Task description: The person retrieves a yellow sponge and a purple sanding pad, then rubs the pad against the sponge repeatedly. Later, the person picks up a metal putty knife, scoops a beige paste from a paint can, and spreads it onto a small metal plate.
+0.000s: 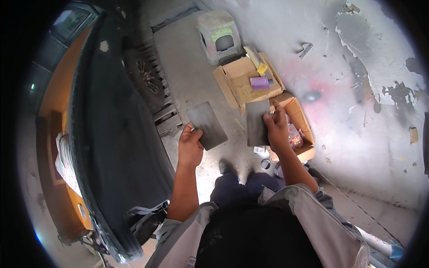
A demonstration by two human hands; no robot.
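My left hand (191, 146) pinches the lower left corner of a dark grey rectangular sheet (208, 125) between thumb and fingers. A second sheet (258, 123) of like size and colour is gripped along its right edge by my right hand (278, 127). Both look flat and thin, perhaps sandpaper, but I cannot tell the material for certain. They are held apart in front of me, above the concrete floor. Behind the right sheet, part of an open cardboard box (304, 120) is hidden.
A shallow carton (241, 71) holds a purple roll (259, 83) and a yellow-tipped item. Beyond it stands a paint-stained stool (219, 35). Cans (265, 164) sit near my feet. To my left hangs a large black panel (116, 134); a peeling wall (357, 111) rises on the right.
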